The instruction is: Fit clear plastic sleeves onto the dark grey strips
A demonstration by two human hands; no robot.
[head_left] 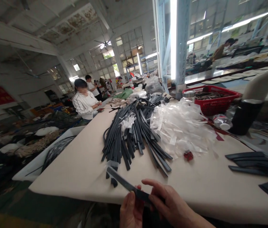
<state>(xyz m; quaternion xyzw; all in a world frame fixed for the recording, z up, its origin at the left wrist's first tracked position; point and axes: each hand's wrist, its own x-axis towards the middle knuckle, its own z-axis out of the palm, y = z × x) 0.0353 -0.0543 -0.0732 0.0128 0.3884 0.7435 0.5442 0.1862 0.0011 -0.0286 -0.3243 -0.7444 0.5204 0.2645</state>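
Observation:
Near the front edge of the pale table (81,158), a flat dark strip (120,179) is held by both hands. My left hand (131,207) pinches it around its middle, thumb on top. My right hand (167,201) grips its near end between thumb and fingers, with the index finger extended above. The strip's far end points up and left, beside a bit of clear film (112,163). Beyond it lies a large pile of dark strips (124,136), with white film scraps (129,122) on top.
Translucent white plastic pieces (179,126) and a small red item (188,155) lie right of the pile. Further right are a red basket (214,106), a bottle (221,121) and more dark strips (250,161). A person (83,99) sits at the table's far left.

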